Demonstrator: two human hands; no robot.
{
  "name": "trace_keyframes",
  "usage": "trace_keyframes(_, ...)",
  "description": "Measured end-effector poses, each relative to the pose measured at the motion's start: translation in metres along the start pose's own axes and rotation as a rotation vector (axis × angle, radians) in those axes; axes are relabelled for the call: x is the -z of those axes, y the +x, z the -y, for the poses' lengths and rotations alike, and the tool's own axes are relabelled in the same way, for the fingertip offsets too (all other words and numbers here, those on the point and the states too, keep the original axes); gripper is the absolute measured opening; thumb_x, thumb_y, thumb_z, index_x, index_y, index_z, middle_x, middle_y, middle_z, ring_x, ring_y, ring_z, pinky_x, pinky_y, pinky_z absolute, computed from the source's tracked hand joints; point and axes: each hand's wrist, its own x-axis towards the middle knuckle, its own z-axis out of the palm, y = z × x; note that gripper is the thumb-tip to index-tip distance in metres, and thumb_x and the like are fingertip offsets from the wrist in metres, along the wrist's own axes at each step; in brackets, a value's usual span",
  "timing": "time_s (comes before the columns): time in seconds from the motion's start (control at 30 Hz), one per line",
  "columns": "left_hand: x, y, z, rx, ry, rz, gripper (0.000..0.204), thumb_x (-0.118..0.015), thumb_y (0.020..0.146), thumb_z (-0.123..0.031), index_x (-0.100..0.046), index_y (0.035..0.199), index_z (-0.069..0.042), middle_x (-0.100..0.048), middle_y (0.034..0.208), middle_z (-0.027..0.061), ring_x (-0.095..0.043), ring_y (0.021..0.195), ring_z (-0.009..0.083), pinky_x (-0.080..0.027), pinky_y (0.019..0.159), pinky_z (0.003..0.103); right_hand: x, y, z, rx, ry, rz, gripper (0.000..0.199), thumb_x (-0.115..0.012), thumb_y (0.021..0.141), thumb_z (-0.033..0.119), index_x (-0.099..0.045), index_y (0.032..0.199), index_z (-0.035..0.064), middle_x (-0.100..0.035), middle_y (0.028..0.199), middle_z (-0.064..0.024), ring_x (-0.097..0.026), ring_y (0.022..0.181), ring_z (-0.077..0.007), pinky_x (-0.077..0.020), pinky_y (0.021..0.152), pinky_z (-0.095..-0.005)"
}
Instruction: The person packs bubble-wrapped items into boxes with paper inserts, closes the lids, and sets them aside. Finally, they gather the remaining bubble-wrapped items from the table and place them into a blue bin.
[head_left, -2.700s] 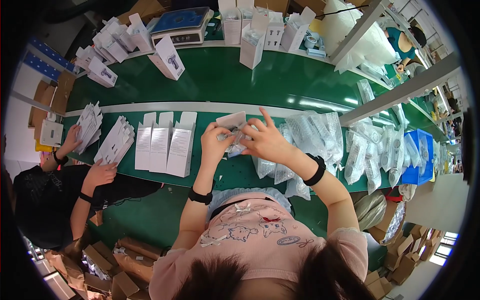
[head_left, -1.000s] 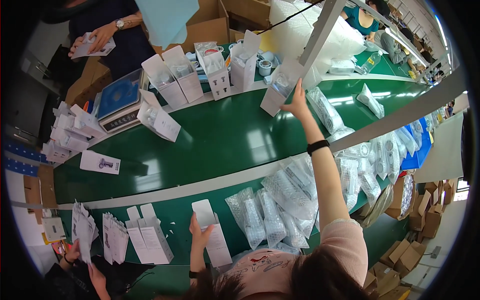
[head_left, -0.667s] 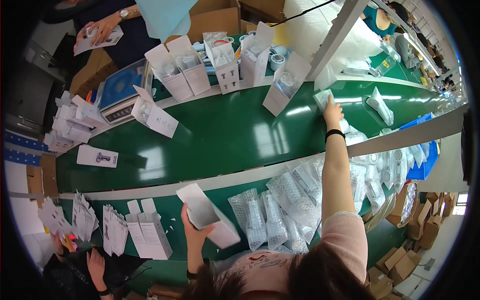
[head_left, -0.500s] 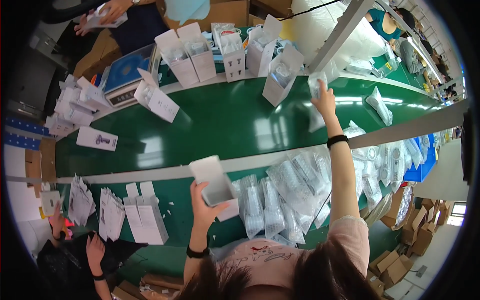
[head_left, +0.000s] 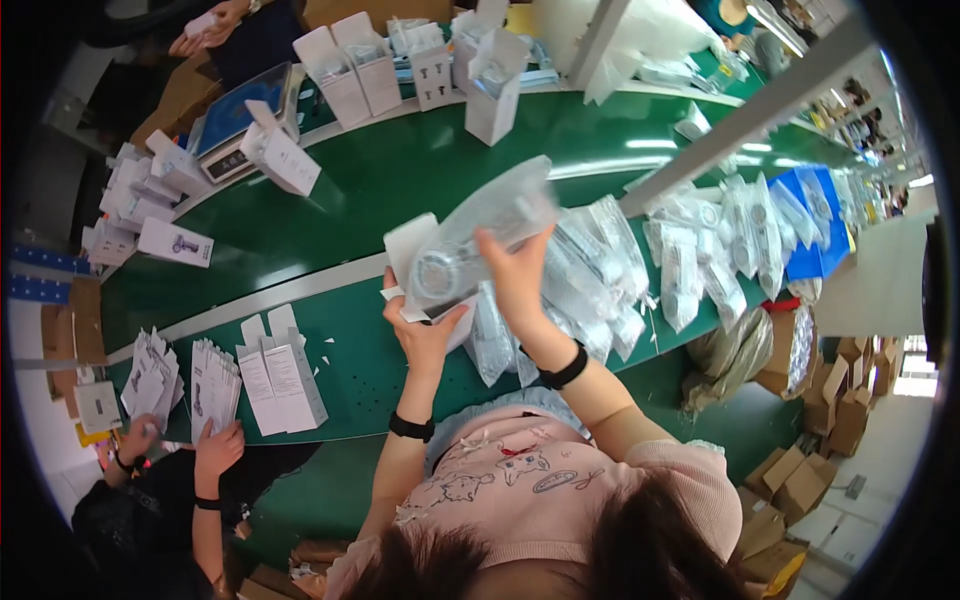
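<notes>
2 hands raised above the green table [head_left: 380, 190], both engaged on 1 clear plastic bag [head_left: 480, 235] holding a round part. Right hand [head_left: 515, 275] closed on the bag's lower right edge, fingers wrapped from the side. Left hand [head_left: 425, 330] directly below the bag, cupped around a white carton [head_left: 415, 262] that sits behind and to the left of the bag; bag and carton touching, bag tilted up to the right. Black bands on both wrists.

Just right of the right hand: a heap of filled clear bags [head_left: 620, 260] lying on the table. Left of the left hand, near the table edge: flat white cartons [head_left: 280, 375] and stacks of printed leaflets [head_left: 215, 385]. Beyond both hands, across the table: upright open white boxes [head_left: 355, 70] and a weighing scale [head_left: 235, 120].

Lower left: another person's hand [head_left: 220, 445] at the leaflets.
</notes>
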Motion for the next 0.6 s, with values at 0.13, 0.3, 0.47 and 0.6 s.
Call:
trace_keyframes(0.13, -0.005, -0.015, 0.014, -0.058, -0.026, -0.074, 0.076, -0.08, 0.054, -0.015, -0.022, 0.101, -0.006, -0.023, 0.129, 0.0274, -0.035, 0.115, 0.0391, -0.034, 0.092, 0.041, 0.009, -0.034, -0.01, 0.486, -0.597, 0.278, 0.063, -0.067, 0.066, 0.017, -0.036, 0.121, 0.0129, -0.038, 0.117, -0.015, -0.034, 0.111, -0.0352, -0.0322, 0.09, -0.0442)
trace_keyframes(0.3, 0.009, -0.034, 0.035, -0.125, -0.102, -0.092, 0.078, -0.081, 0.054, -0.023, -0.022, 0.103, -0.005, -0.021, 0.129, 0.0262, -0.036, 0.113, 0.0371, -0.035, 0.091, 0.041, 0.028, -0.061, 0.008, 0.643, -1.032, 0.606, 0.056, -0.067, 0.066, 0.017, -0.044, 0.116, 0.0137, -0.034, 0.123, -0.0175, -0.031, 0.113, -0.0385, -0.0301, 0.092, -0.0461)
trace_keyframes(0.47, 0.058, -0.064, 0.061, -0.118, 0.056, -0.042, 0.086, -0.081, 0.053, -0.032, -0.021, 0.108, -0.005, -0.025, 0.122, 0.02, -0.038, 0.109, 0.0331, -0.035, 0.09, 0.042, 0.131, -0.018, 0.027, 0.449, -0.911, 0.373, 0.038, -0.061, 0.065, 0.001, -0.055, 0.101, 0.0078, -0.049, 0.109, -0.0129, -0.045, 0.104, -0.0295, -0.0355, 0.088, -0.0373)
trace_keyframes(0.6, 0.061, -0.072, 0.055, -0.154, 0.145, 0.006, 0.092, -0.081, 0.051, -0.035, -0.02, 0.112, -0.004, -0.029, 0.113, 0.0154, -0.038, 0.107, 0.0305, -0.035, 0.089, 0.041, 0.266, 0.047, 0.0, 0.222, -1.345, 0.0, 0.028, -0.056, 0.075, 0.005, -0.054, 0.102, 0.0018, -0.055, 0.102, -0.0131, -0.054, 0.092, -0.0284, -0.0403, 0.081, -0.031)
